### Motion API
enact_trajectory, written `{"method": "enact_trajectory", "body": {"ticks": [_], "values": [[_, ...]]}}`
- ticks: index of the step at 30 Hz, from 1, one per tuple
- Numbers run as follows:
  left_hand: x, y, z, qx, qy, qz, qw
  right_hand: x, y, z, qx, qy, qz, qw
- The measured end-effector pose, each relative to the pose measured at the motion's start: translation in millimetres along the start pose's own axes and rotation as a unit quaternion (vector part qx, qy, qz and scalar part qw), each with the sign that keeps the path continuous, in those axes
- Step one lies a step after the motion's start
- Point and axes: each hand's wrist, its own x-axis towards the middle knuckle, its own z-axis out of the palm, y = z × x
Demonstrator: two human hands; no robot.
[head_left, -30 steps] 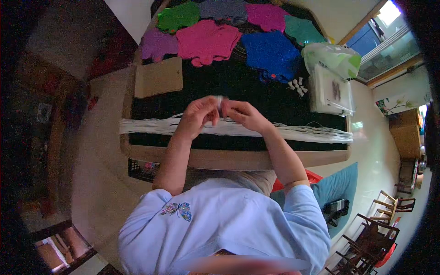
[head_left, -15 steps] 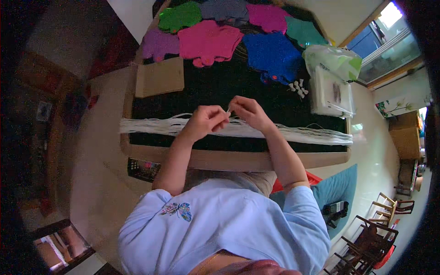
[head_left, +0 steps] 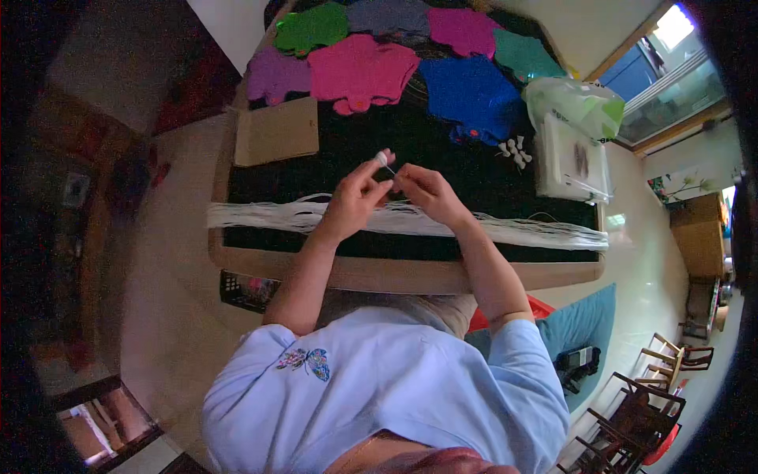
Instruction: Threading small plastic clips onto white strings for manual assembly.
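Head view, left hand (head_left: 353,201) pinching white piece (head_left: 382,158); right hand (head_left: 426,193) beside

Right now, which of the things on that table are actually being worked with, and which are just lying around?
In use:
- left hand, pinching a small white piece
- right hand, fingertips meeting the left's
- long bundle of white strings under both hands

Lying about:
- coloured felt shapes
- cardboard piece
- clear plastic box
- green bag
- small white pieces
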Motion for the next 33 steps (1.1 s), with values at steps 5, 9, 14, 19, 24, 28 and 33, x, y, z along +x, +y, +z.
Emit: {"method": "enact_trajectory", "body": {"ticks": [5, 9, 14, 19, 24, 28, 33], "values": [[0, 5, -12, 0.07, -0.138, -0.097, 0.983, 0, 4, 2, 0.039, 0.0, -0.007, 0.999], [2, -12, -18, 0.135, -0.086, -0.012, 0.987, 0, -3, 2, 0.045, -0.018, 0.023, 0.999], [3, 3, -26, -0.068, -0.194, -0.127, 0.97, -1, -1, 1, 0.042, 0.001, 0.009, 0.999], [3, -1, -7, 0.149, -0.009, 0.027, 0.988, 0, -4, -3, 0.039, -0.02, 0.022, 0.999], [3, 5, -14, 0.16, -0.124, -0.092, 0.975, 2, 9, -5, 0.017, 0.061, 0.007, 0.998], [4, -2, -15, 0.122, -0.12, -0.091, 0.981, 3, 1, -4, 0.105, 0.059, 0.017, 0.993], [4, -4, -16, 0.068, -0.12, -0.103, 0.985, 2, -3, -3, 0.15, 0.01, 0.037, 0.988]]}}
